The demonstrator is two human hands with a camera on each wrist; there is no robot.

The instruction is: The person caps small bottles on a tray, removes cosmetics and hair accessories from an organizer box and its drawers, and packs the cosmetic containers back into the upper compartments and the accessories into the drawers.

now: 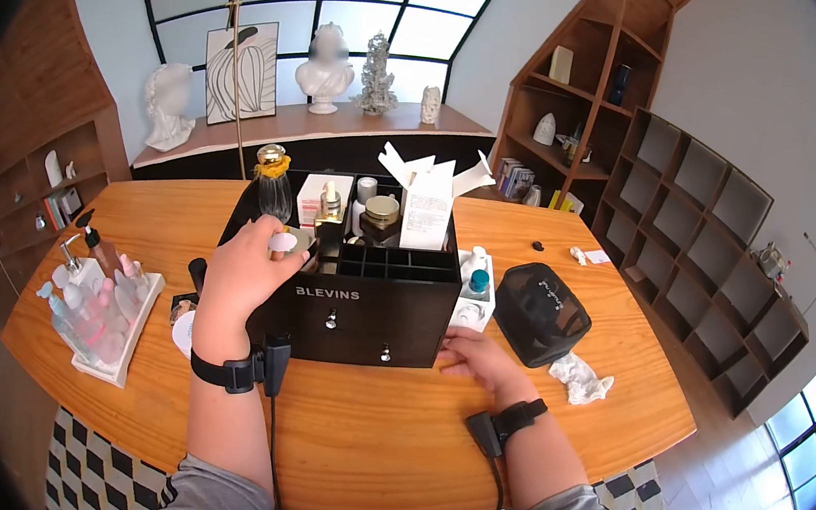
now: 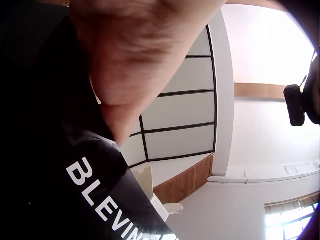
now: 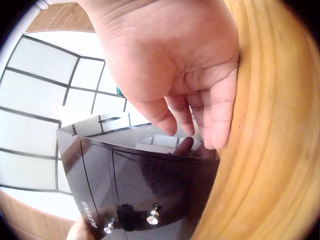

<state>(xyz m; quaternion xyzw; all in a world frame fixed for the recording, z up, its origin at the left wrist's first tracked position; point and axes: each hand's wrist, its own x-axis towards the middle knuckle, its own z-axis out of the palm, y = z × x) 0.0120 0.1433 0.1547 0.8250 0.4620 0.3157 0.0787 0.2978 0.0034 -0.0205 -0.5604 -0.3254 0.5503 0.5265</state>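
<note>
While the left hand [image 1: 240,271] is over the front-left corner of the black organizer [image 1: 359,330], my read is that the step in hand is sorting toiletries into its top. Its thumb and fingers come around a small pale round item [image 1: 282,242], but I honestly can't tell if that's a real pinch or just contact. The right hand [image 1: 484,356] is down by the organizer's lower right side, fingers loosely extended and not gripping anything; can't say if it's actually touching the wall. I'd guess the next move calls for seating that item upright without bumping the glass bottle [image 1: 274,194] behind it. The organizer sits around the middle of the wooden worktop [image 1: 357,441], reaching toward the far edge. A white tray [image 1: 118,375] of pump bottles is near the left edge, and a black mesh case [image 1: 542,316] plus a crumpled tissue [image 1: 580,378] lie towards the right edge. Roomwise: white busts [image 1: 325,74] on a ledge past the far edge, gridded windows, wooden shelves [image 1: 567,97] off to the right, and a checkered rug [image 1: 102,467] underneath.
</note>
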